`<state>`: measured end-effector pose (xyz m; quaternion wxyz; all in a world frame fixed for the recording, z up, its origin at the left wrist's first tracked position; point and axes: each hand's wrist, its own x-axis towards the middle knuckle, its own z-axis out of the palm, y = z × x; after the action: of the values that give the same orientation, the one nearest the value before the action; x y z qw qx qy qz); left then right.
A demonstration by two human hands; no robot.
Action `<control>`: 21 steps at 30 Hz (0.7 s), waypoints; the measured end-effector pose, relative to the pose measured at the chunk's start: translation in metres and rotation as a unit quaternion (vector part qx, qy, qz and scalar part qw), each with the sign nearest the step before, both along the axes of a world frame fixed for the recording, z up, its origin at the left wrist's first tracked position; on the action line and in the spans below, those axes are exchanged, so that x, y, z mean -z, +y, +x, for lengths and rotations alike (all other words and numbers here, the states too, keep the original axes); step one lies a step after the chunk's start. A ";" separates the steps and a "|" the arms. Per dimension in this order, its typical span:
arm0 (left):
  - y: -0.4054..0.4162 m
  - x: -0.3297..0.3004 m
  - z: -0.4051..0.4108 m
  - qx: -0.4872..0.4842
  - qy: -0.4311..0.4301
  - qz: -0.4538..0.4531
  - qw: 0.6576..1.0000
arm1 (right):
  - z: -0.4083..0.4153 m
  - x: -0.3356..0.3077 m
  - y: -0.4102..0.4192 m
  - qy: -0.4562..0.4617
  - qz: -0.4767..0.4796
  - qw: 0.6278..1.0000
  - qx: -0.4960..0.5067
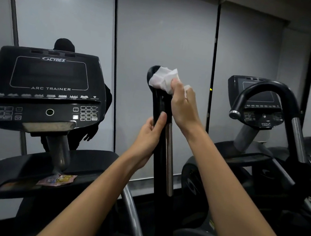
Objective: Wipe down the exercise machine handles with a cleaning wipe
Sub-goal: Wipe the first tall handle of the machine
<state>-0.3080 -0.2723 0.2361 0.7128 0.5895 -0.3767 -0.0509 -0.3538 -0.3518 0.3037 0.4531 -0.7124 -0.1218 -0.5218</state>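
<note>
A black upright handle [158, 100] of the arc trainer rises in the middle of the view, with a chrome tube [168, 159] below it. A crumpled white cleaning wipe [163, 79] is pressed around the handle's rounded top. My right hand [184, 106] pinches the wipe against the top from the right side. My left hand [149, 137] grips the handle lower down, thumb up along the black grip.
The trainer's console [46, 90] stands at the left, with a shelf [30, 166] under it holding a colourful packet [58, 179]. A second machine with a curved black handle [264, 93] and console [261, 100] stands at the right. Grey blinds [163, 29] cover the wall behind.
</note>
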 end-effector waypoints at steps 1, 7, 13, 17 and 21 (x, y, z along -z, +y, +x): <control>0.003 -0.002 0.000 0.012 0.026 -0.022 0.999 | -0.005 0.001 0.000 0.002 0.005 1.000 0.001; 0.041 -0.025 -0.005 0.000 -0.091 -0.115 0.989 | -0.051 -0.016 0.016 0.108 0.121 0.982 -0.096; 0.080 -0.023 -0.003 0.020 -0.054 -0.024 0.998 | -0.034 -0.012 0.042 0.237 -0.010 0.970 -0.060; 0.103 -0.002 0.021 0.118 0.104 -0.001 0.988 | -0.025 -0.002 0.038 0.160 -0.118 0.975 0.100; 0.115 0.003 0.046 0.120 0.281 -0.028 0.952 | -0.023 0.026 0.021 -0.075 -0.008 0.975 0.208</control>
<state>-0.2621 -0.1572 0.2329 0.7947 0.4813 -0.2303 -0.2894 -0.3770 -0.3305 0.2774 0.3192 -0.6847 -0.0086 -0.6552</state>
